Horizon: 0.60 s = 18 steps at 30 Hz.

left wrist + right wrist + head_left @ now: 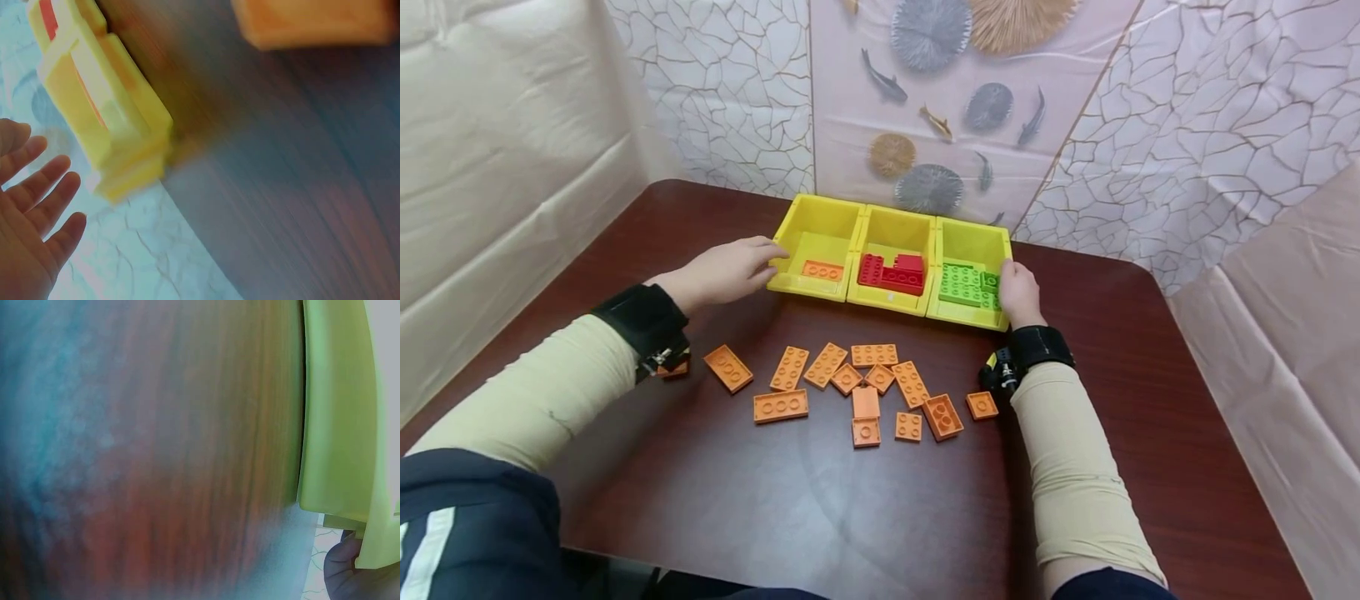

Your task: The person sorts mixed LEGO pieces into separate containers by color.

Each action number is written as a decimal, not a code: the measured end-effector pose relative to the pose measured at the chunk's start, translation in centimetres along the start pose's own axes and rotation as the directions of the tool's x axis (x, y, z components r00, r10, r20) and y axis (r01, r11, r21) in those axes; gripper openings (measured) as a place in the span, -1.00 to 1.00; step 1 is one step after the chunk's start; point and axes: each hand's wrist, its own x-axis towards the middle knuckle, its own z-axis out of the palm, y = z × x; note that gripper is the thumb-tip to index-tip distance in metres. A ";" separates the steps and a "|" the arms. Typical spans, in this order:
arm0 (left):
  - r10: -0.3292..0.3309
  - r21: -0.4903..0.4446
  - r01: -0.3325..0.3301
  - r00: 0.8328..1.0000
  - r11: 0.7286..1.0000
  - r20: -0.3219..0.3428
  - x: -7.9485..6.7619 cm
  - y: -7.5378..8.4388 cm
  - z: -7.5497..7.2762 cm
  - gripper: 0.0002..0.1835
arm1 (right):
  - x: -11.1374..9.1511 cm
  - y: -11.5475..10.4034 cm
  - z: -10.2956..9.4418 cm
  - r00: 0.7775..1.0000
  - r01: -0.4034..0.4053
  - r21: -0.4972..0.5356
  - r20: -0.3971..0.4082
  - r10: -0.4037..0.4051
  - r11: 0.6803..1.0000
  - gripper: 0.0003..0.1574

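A yellow three-part bin (887, 305) stands toward the back of the table. Its left compartment has an orange brick (822, 270), the middle one red bricks (902, 280), the right one green bricks (962, 286). My right hand (1020, 295) grips the bin's right end; in the right wrist view curled fingers (340, 565) show at its edge. At the opposite end is my left hand (730, 271), fingertips right by the wall. The left wrist view shows that hand's fingers (47, 203) spread and loosely extended, holding nothing.
Several orange bricks (874, 355) of different sizes lie scattered on the dark table (715, 500) before the bin. One small brick (982, 406) sits beside the right wrist, another (673, 370) is partly hidden below the left wrist. A patterned cloth (722, 92) hangs behind.
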 end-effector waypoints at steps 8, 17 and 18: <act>-0.052 0.035 0.053 0.999 0.998 -0.014 -6.3 -4.1 -2.5 -0.61 | -0.2 0.0 0.0 1.000 -0.016 -0.007 0.010 0.016 1.000 -0.26; -0.084 0.062 0.087 0.996 0.994 -0.038 -13.6 -8.3 -2.3 -0.66 | -0.4 -0.5 -0.1 1.000 -0.001 -0.015 0.021 0.002 1.000 -0.21; -0.068 0.066 0.070 0.997 0.995 -0.030 -14.1 -8.4 -2.1 -0.65 | -0.5 -0.5 -0.1 1.000 -0.002 -0.016 0.022 0.002 1.000 -0.22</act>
